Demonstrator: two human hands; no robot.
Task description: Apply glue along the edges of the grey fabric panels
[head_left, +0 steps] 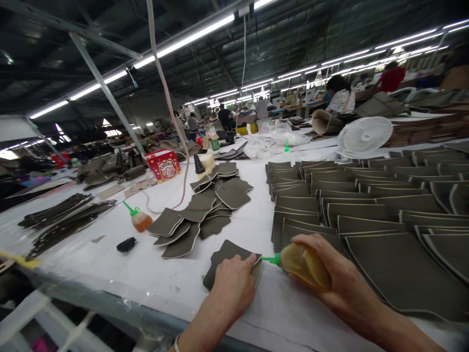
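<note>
A dark grey-green piece (225,253) lies on the white table near its front edge. My left hand (234,286) presses on that piece from above, its index finger pointing to the right corner; the fingers rest on it without wrapping round it. In my right hand (326,269) is a bottle of amber liquid (302,264), tipped on its side. The bottle's green nozzle touches or nearly touches the piece's right edge, just beside my left fingertip.
Loose pieces (186,234) are heaped behind my left hand, and overlapping rows of pieces (366,215) cover the right side. Further left are a second bottle (141,221), a black lump (126,244) and a red box (163,166). A white fan (366,134) stands behind the rows.
</note>
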